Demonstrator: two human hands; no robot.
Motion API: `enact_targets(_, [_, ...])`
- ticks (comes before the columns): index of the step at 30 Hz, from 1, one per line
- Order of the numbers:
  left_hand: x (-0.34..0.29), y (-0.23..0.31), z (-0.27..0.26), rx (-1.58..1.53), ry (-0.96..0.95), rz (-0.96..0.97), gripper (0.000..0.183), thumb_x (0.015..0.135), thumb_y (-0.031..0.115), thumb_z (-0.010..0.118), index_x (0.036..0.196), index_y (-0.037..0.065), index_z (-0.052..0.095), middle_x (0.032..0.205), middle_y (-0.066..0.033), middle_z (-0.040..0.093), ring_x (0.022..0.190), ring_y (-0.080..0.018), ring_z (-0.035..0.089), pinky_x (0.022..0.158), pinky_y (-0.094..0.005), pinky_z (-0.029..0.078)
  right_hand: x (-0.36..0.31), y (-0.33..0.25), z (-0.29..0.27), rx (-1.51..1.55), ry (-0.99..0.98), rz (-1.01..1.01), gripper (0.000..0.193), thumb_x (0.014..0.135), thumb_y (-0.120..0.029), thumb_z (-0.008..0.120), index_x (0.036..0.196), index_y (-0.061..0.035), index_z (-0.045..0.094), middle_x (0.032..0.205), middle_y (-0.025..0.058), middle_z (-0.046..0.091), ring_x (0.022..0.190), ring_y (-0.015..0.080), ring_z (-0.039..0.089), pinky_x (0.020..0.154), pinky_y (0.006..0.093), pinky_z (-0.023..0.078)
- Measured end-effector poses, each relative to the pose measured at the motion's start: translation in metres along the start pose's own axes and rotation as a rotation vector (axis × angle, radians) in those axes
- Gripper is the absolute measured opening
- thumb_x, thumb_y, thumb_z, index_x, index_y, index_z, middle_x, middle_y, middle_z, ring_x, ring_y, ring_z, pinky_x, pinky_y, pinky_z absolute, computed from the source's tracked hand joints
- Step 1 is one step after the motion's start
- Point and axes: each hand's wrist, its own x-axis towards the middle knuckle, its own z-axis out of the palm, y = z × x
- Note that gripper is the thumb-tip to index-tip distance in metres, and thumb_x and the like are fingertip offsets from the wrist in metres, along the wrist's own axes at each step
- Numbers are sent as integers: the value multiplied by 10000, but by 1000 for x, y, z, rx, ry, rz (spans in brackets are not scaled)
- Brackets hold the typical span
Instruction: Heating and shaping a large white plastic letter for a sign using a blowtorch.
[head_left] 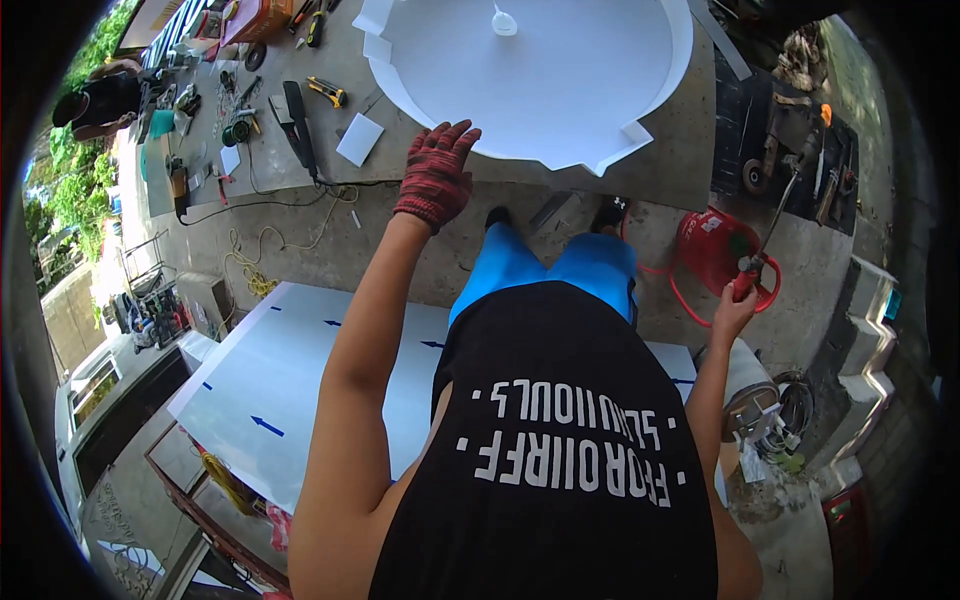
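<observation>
My left hand [438, 175] wears a red and black knit glove. Its fingers are stretched out at the near left rim of a large white round sheet tray [540, 80]; whether they touch it I cannot tell. The tray lies on the table with a raised rim, notched tabs and a small white piece [504, 22] standing in it. Out to the right, my bare right hand [737, 310] is wrapped round the red handle of a gas torch [779, 215]. Its metal wand points away from me, and a red hose runs near the red gas tank [708, 240] below.
On the table's left lie a hair straightener [293, 130], a yellow cutter [327, 92] and a white card [360, 139]. A dark board [735, 150] with tools is at the right. Behind me lies a large white sheet [290, 380]. Another person [100, 103] is far left.
</observation>
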Motion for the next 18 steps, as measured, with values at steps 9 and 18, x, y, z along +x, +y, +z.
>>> enact_targets(9, [49,-48,27,154,-542,295,390,970,175,508,1333,234,640,1277,-96,680,1205,-303,626,1052,-441,441,-273,-104,2,62,-157,160,396,905,-126,686,1260,27,595,1123,205,668,1034,336,657,926,413,500])
enact_targets(18, [51,-38,28,297,-644,246,533,942,75,450,1407,302,582,1351,-73,649,1256,-282,607,1061,-422,449,-395,-87,34,94,-233,148,372,875,-87,650,1215,45,581,1110,236,621,1033,403,618,926,448,486])
